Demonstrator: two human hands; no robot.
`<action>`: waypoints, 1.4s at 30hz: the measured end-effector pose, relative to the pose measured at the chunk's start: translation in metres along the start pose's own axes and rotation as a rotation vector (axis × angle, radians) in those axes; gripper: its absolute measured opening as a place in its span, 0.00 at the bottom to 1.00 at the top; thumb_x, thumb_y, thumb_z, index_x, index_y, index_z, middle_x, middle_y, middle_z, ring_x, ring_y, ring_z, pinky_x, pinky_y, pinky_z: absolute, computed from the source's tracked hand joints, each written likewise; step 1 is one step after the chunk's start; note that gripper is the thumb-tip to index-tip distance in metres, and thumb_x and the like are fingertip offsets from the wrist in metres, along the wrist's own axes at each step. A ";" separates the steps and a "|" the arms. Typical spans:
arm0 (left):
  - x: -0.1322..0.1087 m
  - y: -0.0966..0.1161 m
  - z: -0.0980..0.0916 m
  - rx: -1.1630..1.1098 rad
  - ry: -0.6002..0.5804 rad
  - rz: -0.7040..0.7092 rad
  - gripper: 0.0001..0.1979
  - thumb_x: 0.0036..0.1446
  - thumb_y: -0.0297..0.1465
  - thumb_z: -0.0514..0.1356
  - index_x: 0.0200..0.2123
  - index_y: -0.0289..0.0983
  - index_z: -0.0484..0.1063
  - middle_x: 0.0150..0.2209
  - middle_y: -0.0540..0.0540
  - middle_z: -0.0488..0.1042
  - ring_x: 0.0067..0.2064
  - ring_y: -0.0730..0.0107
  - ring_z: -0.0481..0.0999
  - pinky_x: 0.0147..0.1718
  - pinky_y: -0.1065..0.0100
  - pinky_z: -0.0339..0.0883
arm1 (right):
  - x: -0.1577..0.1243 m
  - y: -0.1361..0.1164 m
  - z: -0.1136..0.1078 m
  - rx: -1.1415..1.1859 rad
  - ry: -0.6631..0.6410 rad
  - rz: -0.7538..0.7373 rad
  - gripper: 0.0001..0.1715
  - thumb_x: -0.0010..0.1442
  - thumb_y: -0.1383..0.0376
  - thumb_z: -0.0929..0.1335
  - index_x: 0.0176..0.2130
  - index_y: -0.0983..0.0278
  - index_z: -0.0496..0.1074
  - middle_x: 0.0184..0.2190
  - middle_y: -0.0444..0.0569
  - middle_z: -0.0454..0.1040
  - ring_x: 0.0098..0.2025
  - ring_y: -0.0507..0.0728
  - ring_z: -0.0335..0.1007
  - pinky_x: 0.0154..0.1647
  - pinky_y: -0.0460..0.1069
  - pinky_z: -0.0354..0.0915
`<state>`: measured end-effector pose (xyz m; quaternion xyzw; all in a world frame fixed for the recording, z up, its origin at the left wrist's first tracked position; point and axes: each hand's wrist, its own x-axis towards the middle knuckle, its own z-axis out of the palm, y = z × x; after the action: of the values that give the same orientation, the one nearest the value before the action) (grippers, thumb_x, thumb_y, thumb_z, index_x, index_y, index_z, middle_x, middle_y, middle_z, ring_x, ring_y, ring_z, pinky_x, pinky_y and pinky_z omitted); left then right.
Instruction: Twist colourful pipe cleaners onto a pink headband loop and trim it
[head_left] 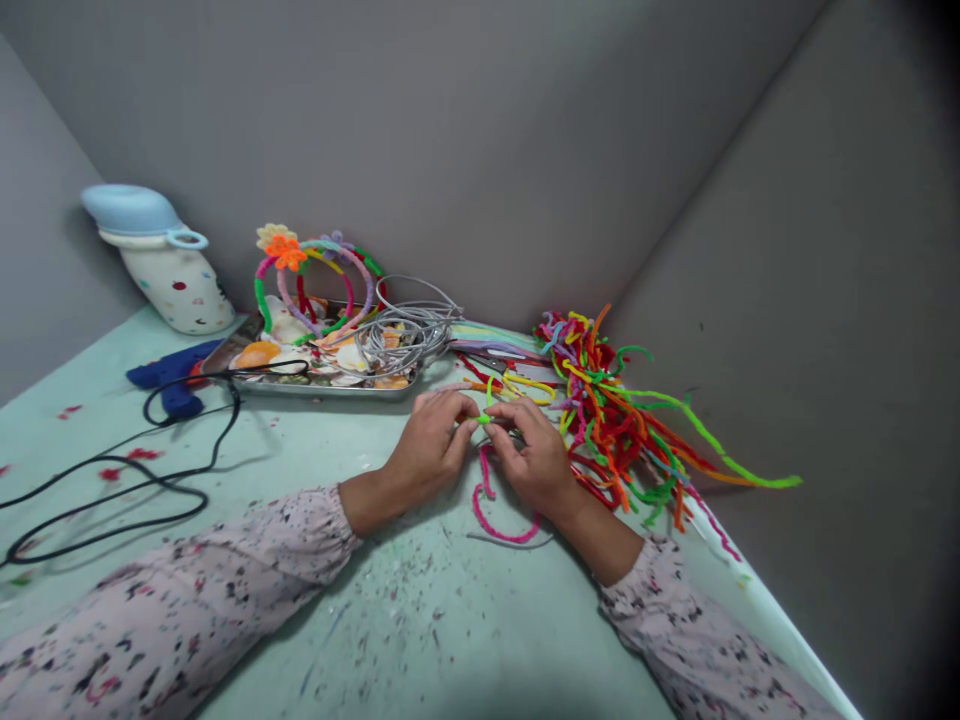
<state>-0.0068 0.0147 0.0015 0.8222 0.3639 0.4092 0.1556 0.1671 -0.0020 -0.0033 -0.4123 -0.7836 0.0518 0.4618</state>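
Between my two hands is a bright green pipe cleaner (490,392), one end sticking up above the fingertips. My left hand (431,440) pinches it from the left with thumb and forefinger. From the other side, my right hand (534,455) pinches it close to the same spot. Below the fingers hangs or lies a pink pipe cleaner (504,532), curved like a hook; whether it joins the green one is hidden by the right hand. A thin grey wire (510,544) runs along under the pink curve.
A metal tray (322,390) holds decorated pipe-cleaner hoops (371,285) and coiled grey wire (412,335). Tangled pipe cleaners (607,420) are heaped at right, near yellow-handled scissors (529,385). At left are a blue glue gun (176,380), its black cord (202,470) and a bottle (176,280).
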 end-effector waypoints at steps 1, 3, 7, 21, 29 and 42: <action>0.000 0.000 0.000 -0.001 0.002 0.001 0.04 0.62 0.29 0.52 0.37 0.38 0.66 0.36 0.46 0.73 0.41 0.63 0.69 0.45 0.59 0.59 | 0.000 0.000 0.000 -0.001 -0.003 0.001 0.07 0.62 0.68 0.65 0.43 0.61 0.69 0.37 0.50 0.71 0.42 0.58 0.68 0.43 0.54 0.66; 0.000 0.001 -0.001 -0.002 0.006 0.006 0.04 0.62 0.29 0.52 0.36 0.38 0.66 0.36 0.46 0.72 0.40 0.63 0.69 0.45 0.59 0.60 | 0.000 0.000 0.000 -0.006 -0.014 0.008 0.06 0.63 0.68 0.64 0.41 0.61 0.69 0.37 0.50 0.71 0.41 0.58 0.68 0.43 0.54 0.66; 0.001 0.001 0.000 -0.004 0.002 0.017 0.03 0.60 0.28 0.53 0.35 0.37 0.66 0.34 0.46 0.72 0.39 0.64 0.69 0.44 0.60 0.59 | 0.001 0.000 0.001 -0.016 -0.039 0.018 0.04 0.63 0.68 0.63 0.38 0.61 0.68 0.35 0.50 0.70 0.40 0.58 0.67 0.43 0.54 0.65; 0.000 0.002 -0.001 -0.026 -0.011 0.019 0.04 0.61 0.28 0.52 0.37 0.37 0.67 0.37 0.46 0.73 0.40 0.64 0.69 0.44 0.60 0.59 | 0.000 -0.001 0.000 0.045 -0.009 0.041 0.06 0.62 0.68 0.65 0.42 0.62 0.67 0.36 0.49 0.69 0.40 0.57 0.67 0.43 0.53 0.65; 0.001 0.001 -0.002 -0.038 0.000 0.021 0.07 0.63 0.28 0.51 0.41 0.38 0.68 0.41 0.45 0.74 0.47 0.63 0.70 0.50 0.58 0.58 | -0.004 0.003 0.001 0.091 0.108 0.139 0.12 0.63 0.68 0.63 0.48 0.60 0.65 0.41 0.49 0.70 0.41 0.56 0.68 0.43 0.53 0.67; 0.000 0.001 0.000 -0.057 -0.049 0.021 0.06 0.63 0.29 0.51 0.38 0.37 0.68 0.37 0.46 0.74 0.42 0.64 0.71 0.45 0.60 0.58 | -0.004 0.004 0.001 0.122 0.148 0.046 0.11 0.61 0.72 0.64 0.44 0.60 0.66 0.38 0.48 0.70 0.42 0.56 0.68 0.44 0.52 0.66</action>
<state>-0.0063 0.0146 0.0020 0.8310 0.3394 0.4007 0.1836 0.1694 -0.0015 -0.0088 -0.4041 -0.7330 0.0793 0.5414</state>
